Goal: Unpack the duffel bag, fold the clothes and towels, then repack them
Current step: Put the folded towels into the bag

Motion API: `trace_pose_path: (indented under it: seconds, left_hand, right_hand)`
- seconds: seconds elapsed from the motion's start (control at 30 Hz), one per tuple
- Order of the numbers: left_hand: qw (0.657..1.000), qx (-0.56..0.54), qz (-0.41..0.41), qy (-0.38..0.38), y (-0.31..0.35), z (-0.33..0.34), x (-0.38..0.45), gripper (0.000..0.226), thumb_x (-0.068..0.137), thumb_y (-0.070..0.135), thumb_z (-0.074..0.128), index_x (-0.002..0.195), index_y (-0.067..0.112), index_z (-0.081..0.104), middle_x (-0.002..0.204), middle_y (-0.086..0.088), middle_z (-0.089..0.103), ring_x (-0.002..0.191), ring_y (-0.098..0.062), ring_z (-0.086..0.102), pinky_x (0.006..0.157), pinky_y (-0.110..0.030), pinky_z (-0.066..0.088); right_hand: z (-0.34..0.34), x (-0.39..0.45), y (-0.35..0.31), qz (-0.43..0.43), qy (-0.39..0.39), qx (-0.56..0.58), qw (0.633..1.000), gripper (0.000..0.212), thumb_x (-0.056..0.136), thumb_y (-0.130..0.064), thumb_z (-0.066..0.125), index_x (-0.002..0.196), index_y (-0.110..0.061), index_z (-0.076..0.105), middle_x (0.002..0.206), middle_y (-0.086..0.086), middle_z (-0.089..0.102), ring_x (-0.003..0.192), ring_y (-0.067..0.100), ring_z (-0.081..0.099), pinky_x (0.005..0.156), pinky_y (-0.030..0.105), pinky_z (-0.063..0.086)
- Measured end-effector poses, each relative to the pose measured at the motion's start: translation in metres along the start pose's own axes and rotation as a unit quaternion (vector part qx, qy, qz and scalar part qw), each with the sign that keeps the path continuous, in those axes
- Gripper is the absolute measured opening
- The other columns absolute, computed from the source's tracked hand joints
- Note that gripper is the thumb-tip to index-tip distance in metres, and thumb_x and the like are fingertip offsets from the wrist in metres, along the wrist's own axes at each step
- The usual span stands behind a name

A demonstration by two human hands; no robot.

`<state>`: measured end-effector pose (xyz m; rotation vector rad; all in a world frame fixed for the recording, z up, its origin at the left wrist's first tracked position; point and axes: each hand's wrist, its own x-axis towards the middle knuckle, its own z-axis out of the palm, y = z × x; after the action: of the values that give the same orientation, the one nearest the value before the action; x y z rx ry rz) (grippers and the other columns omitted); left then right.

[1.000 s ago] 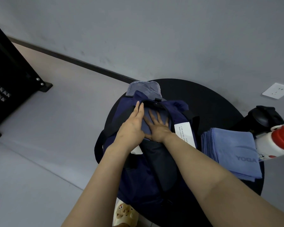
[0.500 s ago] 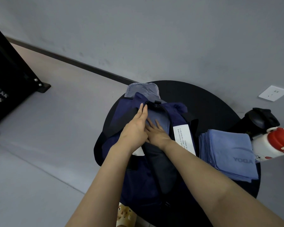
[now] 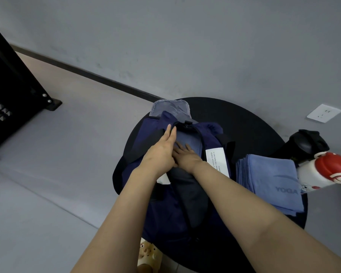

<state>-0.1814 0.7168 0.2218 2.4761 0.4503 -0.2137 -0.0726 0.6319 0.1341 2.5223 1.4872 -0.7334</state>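
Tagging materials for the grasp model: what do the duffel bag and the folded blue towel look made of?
Duffel bag: navy woven synthetic, probably nylon or polyester; matte, soft creases. Folded blue towel: likely microfibre; flat matte nap, thin stacked edges, printed YOGA mark. Neither is certain from looks alone.

We are counting one navy duffel bag (image 3: 165, 209), one folded blue towel (image 3: 272, 182) (the word YOGA is showing on it), one round black table (image 3: 244, 123), two bottles, one black (image 3: 303, 144) and one white with red cap (image 3: 327, 170), and two hands, left (image 3: 161, 154) and right (image 3: 187, 157).
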Motion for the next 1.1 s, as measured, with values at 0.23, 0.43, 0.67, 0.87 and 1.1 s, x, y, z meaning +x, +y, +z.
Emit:
trace_pose_path:
  seconds: [0.23, 0.43, 0.67, 0.87, 1.1]
  left_hand:
    - [0.998, 0.048, -0.024, -0.009, -0.003, -0.004, -0.006, 0.090, 0.082, -0.014, 0.042, 0.152, 0.020, -0.004, 0.158, 0.006, -0.017, 0.124, -0.029, 0.047, 0.088, -0.039, 0.050]
    - [0.997, 0.078, -0.027, -0.006, -0.001, -0.001, -0.011, 0.089, 0.083, -0.013, 0.041, 0.152, 0.020, -0.002, 0.158, 0.005, -0.016, 0.122, -0.029, 0.050, 0.088, -0.039, 0.050]
    - [0.994, 0.109, -0.028, 0.006, 0.012, 0.009, -0.018, 0.086, 0.084, -0.013, 0.039, 0.152, 0.019, -0.003, 0.158, 0.003, -0.016, 0.109, -0.031, 0.056, 0.072, -0.031, 0.044]
    - [0.990, 0.142, -0.021, 0.004, 0.022, 0.019, -0.015, 0.086, 0.084, -0.014, 0.037, 0.152, 0.017, -0.005, 0.158, 0.001, -0.015, 0.110, -0.031, 0.055, 0.075, -0.031, 0.045]
    - [0.989, 0.149, -0.011, 0.004, 0.022, 0.028, -0.008, 0.083, 0.086, -0.014, 0.036, 0.152, 0.016, -0.004, 0.159, 0.000, -0.015, 0.118, -0.031, 0.052, 0.077, -0.030, 0.042]
  right_hand:
    - [-0.001, -0.041, 0.011, -0.012, -0.012, -0.041, 0.999, 0.055, 0.103, -0.041, 0.025, 0.153, -0.023, 0.007, 0.161, 0.003, 0.004, 0.147, 0.020, 0.004, 0.118, 0.035, 0.001]
    - [-0.005, -0.073, 0.017, -0.018, 0.021, -0.090, 0.996, 0.052, 0.104, -0.040, 0.025, 0.152, -0.025, 0.013, 0.161, 0.001, 0.006, 0.148, 0.017, 0.003, 0.117, 0.035, -0.003]
    - [-0.007, -0.118, 0.037, 0.012, 0.125, -0.115, 0.985, 0.056, 0.103, -0.041, 0.027, 0.153, -0.024, 0.008, 0.161, 0.000, -0.003, 0.148, 0.018, -0.005, 0.117, 0.034, -0.009]
    - [0.000, -0.156, 0.065, 0.072, 0.155, -0.089, 0.981, 0.057, 0.103, -0.039, 0.029, 0.153, -0.023, 0.007, 0.161, -0.002, -0.002, 0.148, 0.017, -0.005, 0.118, 0.035, -0.007]
    - [0.026, -0.186, 0.106, 0.214, 0.143, 0.011, 0.966, 0.059, 0.102, -0.042, 0.030, 0.153, -0.024, 0.005, 0.161, -0.002, -0.002, 0.147, 0.016, -0.006, 0.118, 0.035, -0.004]
